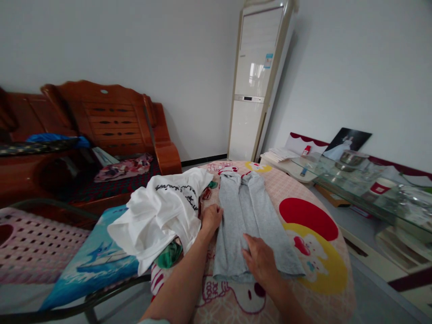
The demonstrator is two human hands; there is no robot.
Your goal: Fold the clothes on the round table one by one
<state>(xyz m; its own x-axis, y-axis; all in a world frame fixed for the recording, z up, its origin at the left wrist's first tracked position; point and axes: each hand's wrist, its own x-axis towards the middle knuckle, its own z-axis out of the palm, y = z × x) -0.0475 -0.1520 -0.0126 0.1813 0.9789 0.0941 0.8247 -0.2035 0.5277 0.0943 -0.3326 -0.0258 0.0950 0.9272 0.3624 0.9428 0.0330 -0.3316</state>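
- On the round table (332,274), in front of the person: grey garment (236,225), laid out lengthwise, near end wide, far end narrower. Type unclear, could be trousers or a top.
- Done, by the look of it: grey piece is spread mostly flat, sides roughly straight, near edge roughly in line.
- Left, my read: far end is bunched and uneven, a long crease runs down the middle, surface not fully smooth. Call it partway.
- Left hand (212,217): fingers curled in, narrow, at the grey garment's left edge. Can't tell if it pinches cloth or just presses.
- Right hand (263,262): over the near half of the grey garment, fingers partly bent. Fingertip contact is partly hidden; can't tell if any fabric is gripped.
- White garment (165,202) with black lettering: loose heap to the left, just beside the left forearm. Looks unworked.
- Green cloth (169,255) pokes out from under the white one, mostly covered. Also looks unsorted; how many pieces are under there, can't tell.
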